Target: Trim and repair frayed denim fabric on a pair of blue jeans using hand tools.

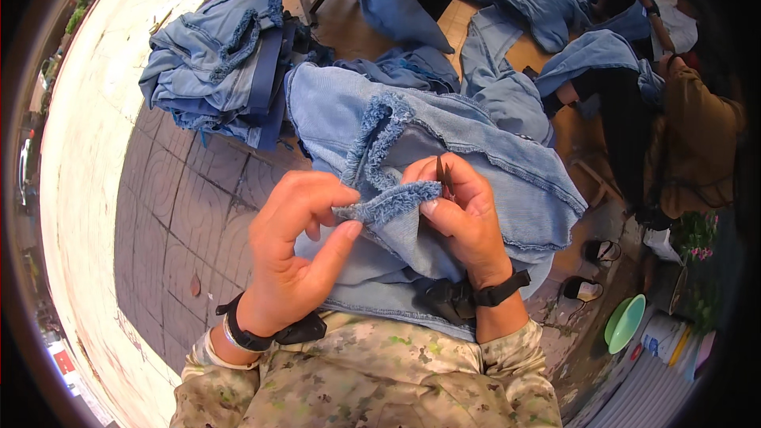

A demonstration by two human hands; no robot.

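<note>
The denim garment (507, 170) lies spread across the person's lap, over the camouflage clothing (357, 368), its far part running out over other denim. The lap probably serves as the working surface here, bearing the cloth's weight so that both hands are free for one small stretch of it.

That stretch is the frayed edge (392, 203), lifted a little above the rest and drawn between the hands. The left hand (297, 230) grasps its left end, thumb and index finger pinched together; the right hand (464, 218) has its thumb pressed on the right end, the fingers bent in behind. Gripping at both ends seems meant to make the fluffy fringe lie straight and readable. A dark-bladed cutting tool (445, 177) pokes up among the right hand's fingers (its handles are hidden, so how firmly it is held I cannot tell), perhaps tucked there to stay close without being set down.

Far left, a folded denim stack (210, 67) sits apart from the lap, likely so that the pieces do not mix. Far right, another person (697, 131) sits with more denim (590, 55) draped over the legs, probably for the same support.
</note>
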